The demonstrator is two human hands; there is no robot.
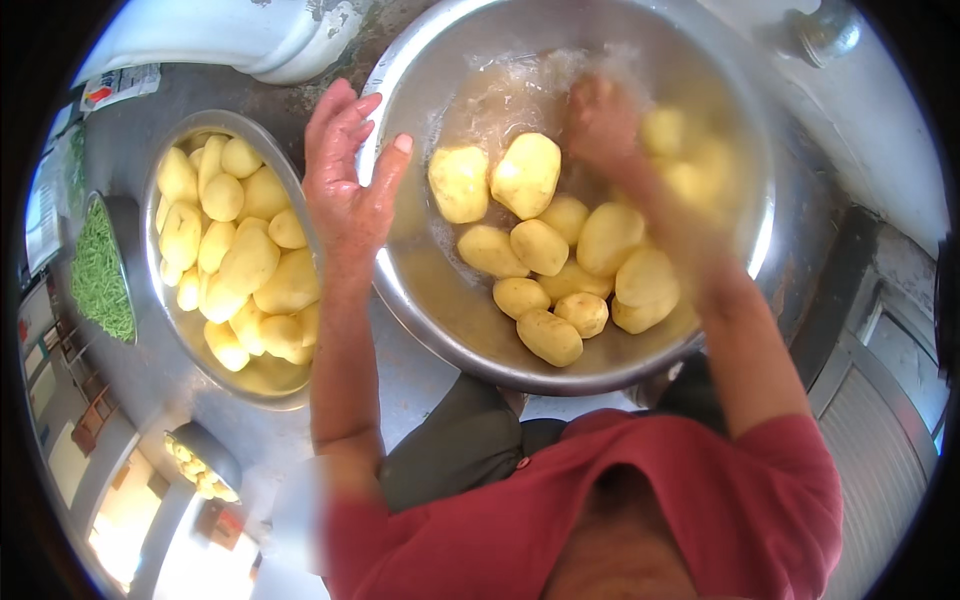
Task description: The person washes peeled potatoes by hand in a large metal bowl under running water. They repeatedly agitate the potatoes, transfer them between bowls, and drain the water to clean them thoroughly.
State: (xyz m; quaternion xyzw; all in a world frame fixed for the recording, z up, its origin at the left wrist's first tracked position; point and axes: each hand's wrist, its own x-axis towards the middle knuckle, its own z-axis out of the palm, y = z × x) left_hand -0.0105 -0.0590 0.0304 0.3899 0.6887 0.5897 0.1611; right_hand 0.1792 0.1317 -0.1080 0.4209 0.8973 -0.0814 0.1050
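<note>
Before me stands a large metal basin (420, 300) holding water and several peeled potatoes (526, 176). My right hand (600, 120) is blurred and reaches into the splashing water (517, 90) at the far side of the basin. Its fingers are partly hidden by water and blur, so I cannot see whether they grip anything. Over the basin's left rim my left hand (349, 165) is raised, wet, with its fingers apart and nothing in it. To its left sits a smaller metal basin (187, 352) heaped with peeled potatoes (244, 259).
A bowl of shredded green vegetable (101, 270) stands at the far left. Nearer to me on the floor is a dark container (214, 450) with pale yellow pieces. A white rounded vessel (225, 37) is at the upper left, and a ribbed panel door (877, 442) at the right.
</note>
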